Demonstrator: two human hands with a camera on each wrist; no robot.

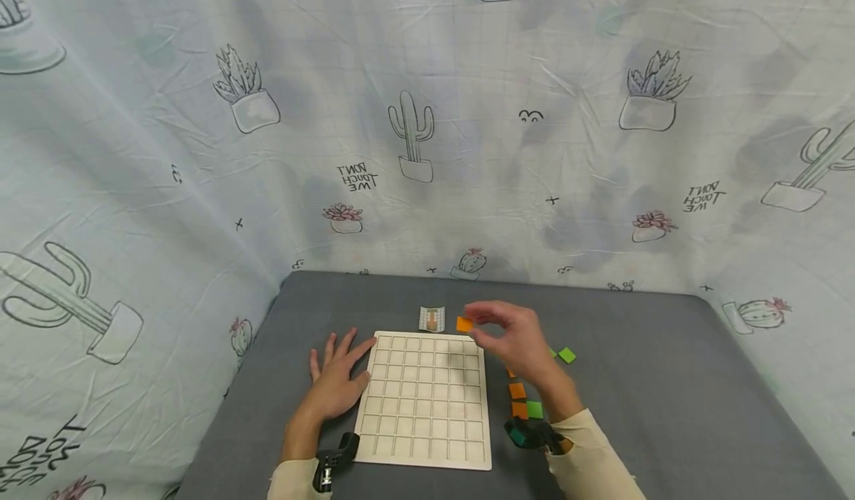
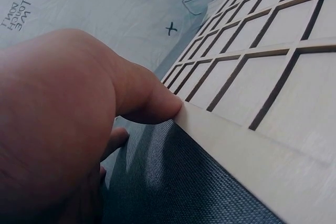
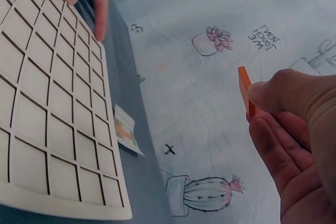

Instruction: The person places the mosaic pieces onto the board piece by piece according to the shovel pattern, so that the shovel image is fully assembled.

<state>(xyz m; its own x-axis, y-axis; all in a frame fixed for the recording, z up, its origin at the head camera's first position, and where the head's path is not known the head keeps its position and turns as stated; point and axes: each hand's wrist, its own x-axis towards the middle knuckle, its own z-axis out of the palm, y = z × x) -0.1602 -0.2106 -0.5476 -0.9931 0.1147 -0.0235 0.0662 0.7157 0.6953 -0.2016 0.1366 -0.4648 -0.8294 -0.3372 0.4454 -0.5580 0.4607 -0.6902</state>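
A pale wooden board (image 1: 427, 403) divided into a grid of square recesses lies on the grey table. My right hand (image 1: 517, 340) is raised over the board's far right corner and pinches an orange square tile (image 1: 464, 324) between thumb and fingers; the tile's thin edge shows in the right wrist view (image 3: 245, 90). On the board's left side, my left hand (image 1: 337, 381) rests with fingers spread, the thumb and index fingertip touching the rim. The left wrist view shows the thumb (image 2: 152, 98) pressed against the board's edge.
Beyond the board lies a small printed card (image 1: 432, 320) with an orange figure on a grid. To the right are several loose tiles, among them an orange one (image 1: 517, 391) and a green one (image 1: 567, 355). A cactus-print curtain (image 1: 467, 151) surrounds the table (image 1: 668, 396).
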